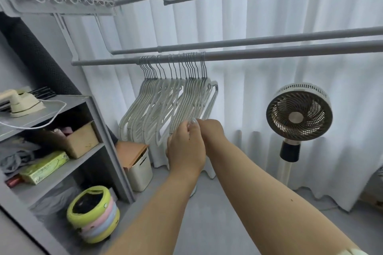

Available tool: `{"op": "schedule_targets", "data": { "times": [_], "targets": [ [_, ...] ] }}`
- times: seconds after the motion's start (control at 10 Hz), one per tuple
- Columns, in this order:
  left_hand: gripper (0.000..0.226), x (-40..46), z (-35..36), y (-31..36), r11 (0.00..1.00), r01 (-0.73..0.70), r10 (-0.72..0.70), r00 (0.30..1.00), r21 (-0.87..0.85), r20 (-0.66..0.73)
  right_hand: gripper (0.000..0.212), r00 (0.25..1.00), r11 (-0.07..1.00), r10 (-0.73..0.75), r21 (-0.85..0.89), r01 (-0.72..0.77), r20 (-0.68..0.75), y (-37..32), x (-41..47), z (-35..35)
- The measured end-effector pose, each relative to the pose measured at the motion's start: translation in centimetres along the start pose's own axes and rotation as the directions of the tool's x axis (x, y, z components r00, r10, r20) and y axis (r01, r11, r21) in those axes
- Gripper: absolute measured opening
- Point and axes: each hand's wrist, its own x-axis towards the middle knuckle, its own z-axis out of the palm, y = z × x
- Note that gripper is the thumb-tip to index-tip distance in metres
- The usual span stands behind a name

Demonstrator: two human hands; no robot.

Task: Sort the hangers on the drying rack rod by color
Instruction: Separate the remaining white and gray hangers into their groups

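- Head view, rod: a smooth grey tubular drying rack rod [248, 55] runs from left to right across the scene; a second, thinner rod [248, 41] lies parallel just behind it.
- Head view, hangers: a tight bunch of pale grey-white hangers [161, 109] with thin bent metal hooks [172, 66] hangs from the left part of the nearer rod. Their shoulders are slim, curved and matte. Colour differences within the bunch cannot be told.
- Head view, left hand: the left hand [185, 149] is raised with its back to the camera, fingers curled around the lower right ends of the hangers and gripping them.
- Head view, right hand: the right hand [211, 130] sits just right of the left one, touching it, its fingertips pinching the same lower edge of the bunch. The rest of the bunch lies above and to the left of both hands.
- Head view, surroundings: pleated white curtains [269, 16] form the far backdrop. A round pedestal fan [299, 111] with a spiral grille stands at right. Grey shelving [99, 147] at left holds a cream-coloured handheld iron [20, 103], a cardboard box [83, 141] and a green packet [44, 166].
- Head view, floor: a cream bin [138, 170] with an orange-brown lid stands beneath the hangers. A yellow-green round container [93, 213] with pastel bands sits near left.
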Motion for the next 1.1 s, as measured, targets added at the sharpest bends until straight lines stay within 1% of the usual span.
{"op": "schedule_targets", "data": {
  "times": [0.1, 0.2, 0.3, 0.4, 0.5, 0.6, 0.7, 0.8, 0.9, 1.0, 1.1],
  "targets": [
    [0.040, 0.4, -0.2, 0.4, 0.999, 0.002, -0.001, 1.000, -0.045, 0.017, 0.018, 0.999, 0.999, 0.019, 0.034, -0.017, -0.036, -0.3, 0.1, 0.1],
    [0.041, 0.7, -0.2, 0.9, 0.995, 0.003, 0.000, 1.000, -0.096, 0.032, 0.017, 0.998, 1.000, 0.019, 0.010, -0.019, -0.057, 0.1, 1.1, 0.0],
    [0.033, 0.8, 0.2, 1.5, 0.992, 0.000, 0.005, 0.999, -0.127, 0.040, 0.014, 0.997, 0.997, 0.001, 0.075, 0.005, -0.074, 0.3, 0.7, -0.6],
    [0.026, 1.4, 0.7, 1.9, 0.992, 0.026, -0.020, 0.998, -0.122, 0.053, 0.005, 0.998, 0.981, -0.039, 0.189, 0.048, -0.052, 0.2, -0.2, -1.6],
    [0.033, 2.1, 1.2, 2.2, 0.993, 0.084, -0.073, 0.990, -0.085, 0.124, 0.013, 0.999, 0.966, -0.045, 0.253, 0.051, -0.027, 0.0, -0.6, -2.2],
    [0.046, 2.3, 1.9, 2.7, 0.989, 0.132, -0.120, 0.980, -0.065, 0.160, 0.016, 0.999, 0.969, -0.037, 0.245, 0.041, -0.019, -0.3, -1.1, -3.2],
    [0.052, 2.3, 2.5, 3.4, 0.986, 0.146, -0.130, 0.976, -0.082, 0.175, 0.025, 0.998, 0.981, -0.033, 0.189, 0.043, -0.055, -0.6, -1.3, -4.6],
    [0.029, 2.0, 3.1, 4.2, 0.988, 0.114, -0.095, 0.980, -0.102, 0.172, 0.028, 0.989, 0.994, -0.038, 0.093, 0.051, -0.140, -0.7, -1.4, -5.8],
    [0.035, 1.3, 4.2, 4.7, 0.989, 0.107, -0.092, 0.985, -0.099, 0.144, 0.032, 0.972, 0.995, -0.033, 0.084, 0.054, -0.231, -0.6, -1.7, -7.4],
    [0.036, 0.3, 5.6, 5.3, 0.985, 0.117, -0.094, 0.981, -0.130, 0.171, 0.034, 0.948, 0.999, -0.044, 0.003, 0.047, -0.316, -0.5, -2.2, -9.5],
    [0.036, -1.3, 6.9, 6.4, 0.989, 0.107, -0.081, 0.970, -0.103, 0.228, 0.040, 0.923, 0.997, -0.063, -0.061, 0.043, -0.379, -0.3, -2.7, -11.6]
  ]
}}
